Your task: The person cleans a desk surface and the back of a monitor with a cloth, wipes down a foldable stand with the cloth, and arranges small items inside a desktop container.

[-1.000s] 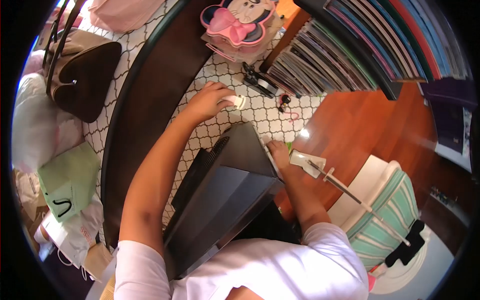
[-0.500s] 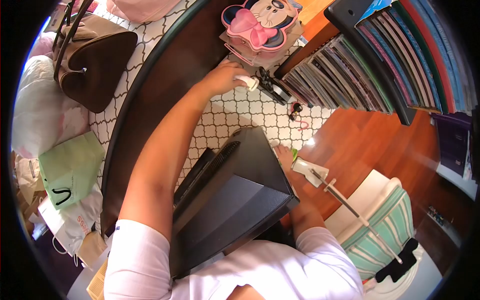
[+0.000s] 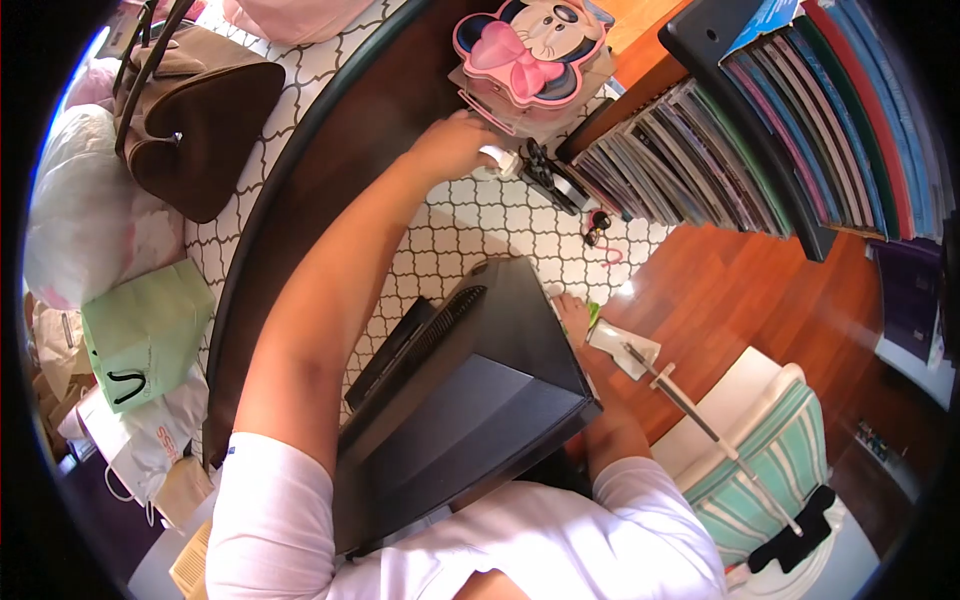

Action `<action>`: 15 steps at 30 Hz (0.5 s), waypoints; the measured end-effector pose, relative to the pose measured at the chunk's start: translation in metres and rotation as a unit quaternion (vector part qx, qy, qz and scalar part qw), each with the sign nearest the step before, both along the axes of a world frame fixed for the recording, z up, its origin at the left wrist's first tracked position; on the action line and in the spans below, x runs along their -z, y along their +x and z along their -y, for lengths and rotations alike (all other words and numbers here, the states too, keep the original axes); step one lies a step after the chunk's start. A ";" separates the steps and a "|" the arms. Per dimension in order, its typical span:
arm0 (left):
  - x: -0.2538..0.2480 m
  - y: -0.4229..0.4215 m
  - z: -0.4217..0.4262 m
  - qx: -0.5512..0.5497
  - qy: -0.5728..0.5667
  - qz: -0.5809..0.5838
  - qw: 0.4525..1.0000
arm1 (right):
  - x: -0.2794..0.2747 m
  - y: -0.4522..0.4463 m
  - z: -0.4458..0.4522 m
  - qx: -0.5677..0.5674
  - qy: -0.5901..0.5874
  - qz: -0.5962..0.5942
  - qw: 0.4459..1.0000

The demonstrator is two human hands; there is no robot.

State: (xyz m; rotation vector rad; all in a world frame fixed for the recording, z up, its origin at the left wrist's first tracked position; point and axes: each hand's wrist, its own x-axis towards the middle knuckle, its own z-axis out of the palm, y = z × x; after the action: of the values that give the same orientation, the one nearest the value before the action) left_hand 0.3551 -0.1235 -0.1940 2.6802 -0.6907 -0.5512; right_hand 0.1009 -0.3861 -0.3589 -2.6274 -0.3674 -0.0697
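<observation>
My left hand (image 3: 456, 146) reaches forward above the patterned tabletop, its fingers closed around a small white object (image 3: 503, 161) with a flared end. What kind of object it is, I cannot make out. Just ahead of it lies a black item with a cable (image 3: 545, 178). Between my arms stands a large black vented casing (image 3: 465, 385) that looks like the back of a monitor. To its right, my right hand (image 3: 572, 318) lies low with its visible fingers stretched out, beside something green (image 3: 593, 312). The casing hides part of that hand and forearm.
A pink Minnie Mouse box (image 3: 530, 55) stands at the back, beside a rack of thin books (image 3: 665, 160). Sunglasses (image 3: 597, 227) lie near the table edge. Left are a brown handbag (image 3: 205, 125) and a green paper bag (image 3: 148, 335); right, a striped chair (image 3: 765, 470).
The view has shifted slightly. My left hand stays in nearly the same place with the white object, and my right hand remains beside the black casing.
</observation>
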 end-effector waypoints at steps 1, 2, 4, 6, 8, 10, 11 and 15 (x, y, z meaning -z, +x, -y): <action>-0.004 -0.003 0.009 -0.009 0.035 -0.004 0.999 | -0.001 0.000 0.000 0.001 0.000 0.002 1.000; -0.008 -0.006 0.015 -0.018 0.070 -0.008 0.997 | -0.001 0.000 0.000 0.002 0.000 0.004 1.000; 0.011 -0.008 0.014 -0.008 0.014 0.038 0.999 | -0.002 0.000 0.001 0.001 -0.004 0.000 1.000; 0.024 -0.010 0.012 -0.001 -0.076 0.152 0.985 | -0.001 0.000 0.000 0.002 -0.009 0.000 1.000; 0.023 -0.008 0.014 -0.060 -0.061 0.108 0.990 | 0.000 -0.001 0.000 0.003 -0.015 0.005 1.000; 0.023 -0.008 0.017 -0.116 -0.028 0.104 0.987 | 0.002 -0.002 0.000 0.002 -0.022 0.008 1.000; 0.023 -0.007 0.016 -0.139 -0.032 0.071 0.987 | 0.003 -0.002 0.000 0.002 -0.025 0.010 1.000; 0.016 -0.004 0.015 -0.172 -0.018 -0.038 0.984 | 0.000 0.000 0.000 -0.003 -0.012 0.011 1.000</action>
State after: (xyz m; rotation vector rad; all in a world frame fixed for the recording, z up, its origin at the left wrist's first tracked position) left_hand 0.3507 -0.1390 -0.2102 2.6452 -0.2044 -0.5355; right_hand 0.1006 -0.3861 -0.3584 -2.6511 -0.3862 -0.0930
